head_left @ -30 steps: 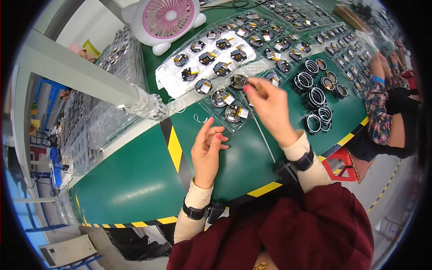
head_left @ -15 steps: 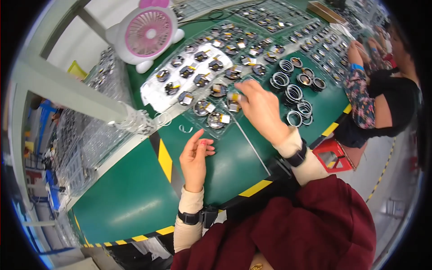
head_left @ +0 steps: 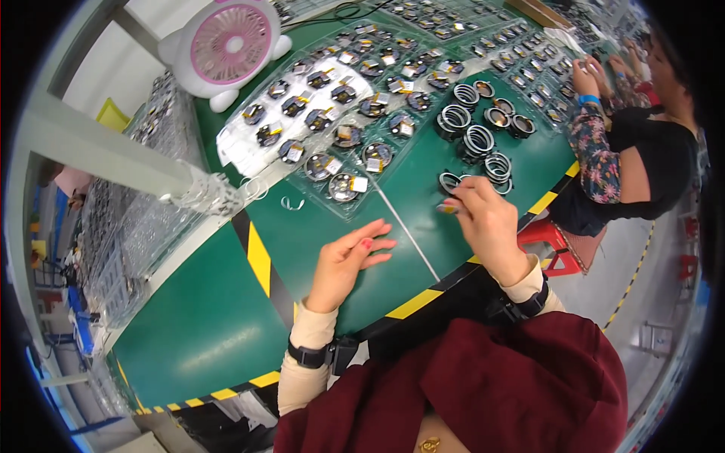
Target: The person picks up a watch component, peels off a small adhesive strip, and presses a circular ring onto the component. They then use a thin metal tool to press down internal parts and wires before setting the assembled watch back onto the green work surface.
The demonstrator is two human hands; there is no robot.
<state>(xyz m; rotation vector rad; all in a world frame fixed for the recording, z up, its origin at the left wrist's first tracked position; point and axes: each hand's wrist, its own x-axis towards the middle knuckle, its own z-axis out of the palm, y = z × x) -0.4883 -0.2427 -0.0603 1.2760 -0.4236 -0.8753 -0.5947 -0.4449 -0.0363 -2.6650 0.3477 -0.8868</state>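
My left hand (head_left: 346, 266) hovers over the green tabletop with fingers stretched apart and nothing in them. My right hand (head_left: 487, 230) is closed in a pinch around a small silver-and-yellow part (head_left: 448, 208), whose exact kind I cannot make out. Its fingertips are right at a dark metal ring (head_left: 448, 182); whether they grip it is hidden. Behind that ring stand stacks of similar rings (head_left: 478, 142). Up and left of my hands, a clear plastic tray (head_left: 328, 202) holds round electronic modules (head_left: 345, 187) with silver and yellow flat pieces; several have rings around them.
A pink-and-white fan (head_left: 230, 49) stands at the far left beside a pale post (head_left: 113, 155). White sheeting (head_left: 240, 155) lies under some modules. A loose clear loop (head_left: 291, 204) rests near the tray. More filled trays (head_left: 529, 72) extend right, where a co-worker (head_left: 638, 143) sits by a red stool (head_left: 555, 241).
My right hand has left the tray and come right and nearer, over to the rings, carrying the small part. My left hand has shifted slightly right. The view has turned a little.
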